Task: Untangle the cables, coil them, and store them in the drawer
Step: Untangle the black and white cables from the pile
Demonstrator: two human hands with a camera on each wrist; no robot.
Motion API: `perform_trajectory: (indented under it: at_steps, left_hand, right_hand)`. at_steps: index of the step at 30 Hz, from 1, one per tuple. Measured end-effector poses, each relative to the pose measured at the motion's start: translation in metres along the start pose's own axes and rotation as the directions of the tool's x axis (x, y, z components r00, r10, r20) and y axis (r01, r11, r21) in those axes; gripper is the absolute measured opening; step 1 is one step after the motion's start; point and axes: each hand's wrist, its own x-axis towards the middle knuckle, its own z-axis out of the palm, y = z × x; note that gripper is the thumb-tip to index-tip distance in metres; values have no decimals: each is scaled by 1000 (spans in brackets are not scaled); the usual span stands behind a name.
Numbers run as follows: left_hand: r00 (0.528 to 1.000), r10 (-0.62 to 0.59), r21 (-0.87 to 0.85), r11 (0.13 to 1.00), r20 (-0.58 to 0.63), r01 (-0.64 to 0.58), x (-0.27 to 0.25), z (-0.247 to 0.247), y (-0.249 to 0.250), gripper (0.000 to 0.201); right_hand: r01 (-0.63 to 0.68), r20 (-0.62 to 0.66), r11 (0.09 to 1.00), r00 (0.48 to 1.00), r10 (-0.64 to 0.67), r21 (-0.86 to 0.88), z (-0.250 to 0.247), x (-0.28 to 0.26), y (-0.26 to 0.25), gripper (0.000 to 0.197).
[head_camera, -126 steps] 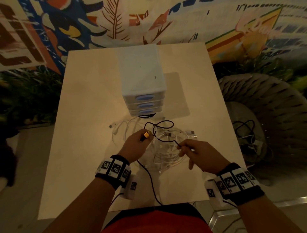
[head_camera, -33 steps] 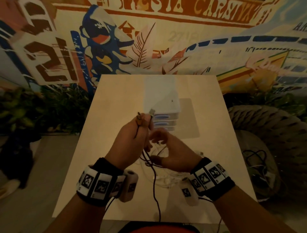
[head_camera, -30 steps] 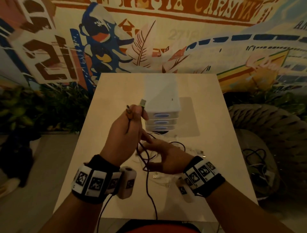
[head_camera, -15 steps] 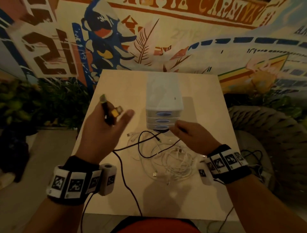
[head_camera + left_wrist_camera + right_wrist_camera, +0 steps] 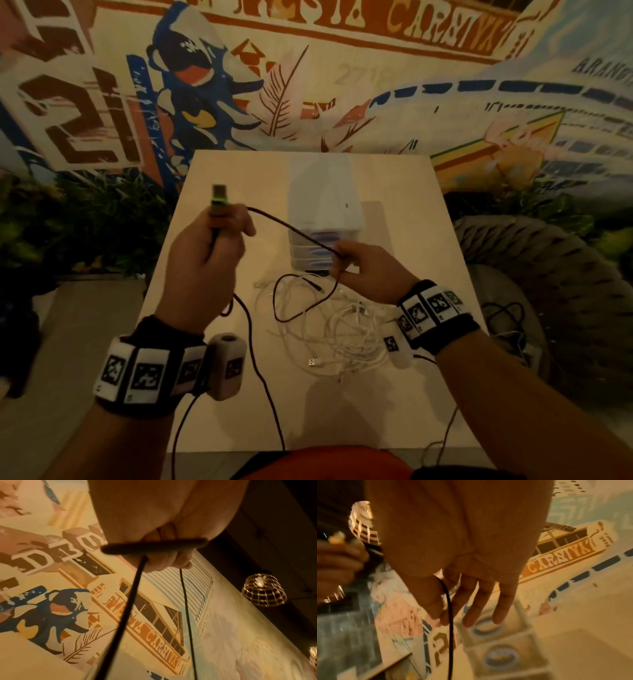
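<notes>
A black cable [image 5: 291, 229] stretches in the air between my two hands over the table [image 5: 404, 404]. My left hand [image 5: 233, 222] grips its plug end, and the USB plug [image 5: 219, 198] sticks up above the fist. My right hand [image 5: 339, 263] pinches the cable in front of the white drawer unit [image 5: 325, 205]; past that pinch the cable loops down onto the table. A tangle of white cables [image 5: 342, 337] lies below my right hand. The left wrist view shows two black cable strands [image 5: 130, 601] hanging from my left hand [image 5: 164, 559]. The right wrist view has the cable [image 5: 449, 608] between thumb and forefinger of my right hand [image 5: 443, 615].
All three drawers of the unit [image 5: 503, 655] look closed. A round woven seat [image 5: 541, 281] at the right of the table holds more dark cables [image 5: 507, 315]. Plants [image 5: 85, 222] stand at the left, and a painted wall runs behind.
The black cable sagged onto the table half a second ago; it now runs raised between both hands. The plug in my left hand has turned upright. My right hand has lifted slightly.
</notes>
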Motion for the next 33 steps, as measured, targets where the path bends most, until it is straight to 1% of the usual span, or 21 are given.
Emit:
perform_trajectory:
  at_steps: [2,3,5,6,7,9,11,13,15,17,19,21,23,25,26,27,28,30,31,32,33]
  left_hand:
    - [998,8,-73,997,-70,-13,3,-8,3,28]
    - [995,8,-93,996,-98,-17,4,-10,3,29]
    - [992,3,-96,995,-124,-15,4,-13,3,30]
    - [993,4,-88,996,-120,-14,3,-13,2,30]
    - [994,8,-65,998,-105,-15,2,-13,0,28]
    - [999,9,-9,1000,-49,-10,-2,-11,-6,23]
    - [999,-41,16,999,18,41,-6,-7,-12,19]
    - [994,-80,92,993,77,73,-9,0,-15,23]
    - [987,-58,212,977,149,25,-11,9,-15,18]
    - [973,-55,316,948,226,-20,-14,19,-16,23]
    - [965,-58,361,932,256,-40,-15,27,-17,26]
    - [966,-46,380,923,253,-55,-14,32,-19,24]
    - [970,-30,358,932,241,-60,-14,32,-19,25]
    - [974,-25,267,963,227,-38,-15,30,-17,26]
    - [974,-38,195,981,222,-7,-16,30,-15,24]
    - [972,-63,114,993,226,38,-16,31,-11,24]
    - [967,-90,35,996,238,84,-16,31,-7,26]
    - [949,-125,-82,985,289,154,-15,32,1,33]
    - [941,-126,-112,979,315,169,-15,33,6,33]
    - [935,-123,-124,977,334,173,-16,34,9,31]
    - [930,-120,-123,977,346,172,-17,34,12,30]
  right_hand:
    - [-112,45,991,992,116,-77,12,-3,19,6]
    - [-157,69,984,984,163,-89,16,-3,23,4]
    - [-207,93,978,974,208,-24,21,-4,21,2]
    - [-205,76,978,976,203,26,20,-3,18,3]
    - [-184,32,980,983,182,76,18,-2,11,7]
    - [-101,-94,976,988,121,192,8,1,-6,16]
    - [-6,-197,948,978,72,317,-3,6,-27,17]
    - [62,-235,918,971,34,392,-14,8,-50,18]
    - [126,-250,895,968,-16,429,-22,9,-70,20]
    - [183,-262,874,963,-66,450,-27,6,-86,20]
    - [225,-267,868,957,-112,442,-28,3,-95,20]
    - [244,-265,865,955,-135,438,-28,-2,-101,21]
    - [236,-264,862,956,-125,448,-28,-9,-101,24]
    - [231,-272,858,956,-112,459,-27,-16,-96,31]
    - [224,-270,862,957,-106,455,-24,-21,-92,36]
    - [192,-254,880,963,-85,435,-19,-24,-86,40]
    - [135,-211,901,976,-50,412,-12,-27,-81,43]
    - [-12,-65,933,997,38,359,6,-30,-74,45]
    - [-61,8,939,998,62,338,16,-31,-71,41]
    - [-82,64,949,996,66,306,24,-32,-68,33]
    - [-64,95,962,995,39,267,29,-34,-65,23]
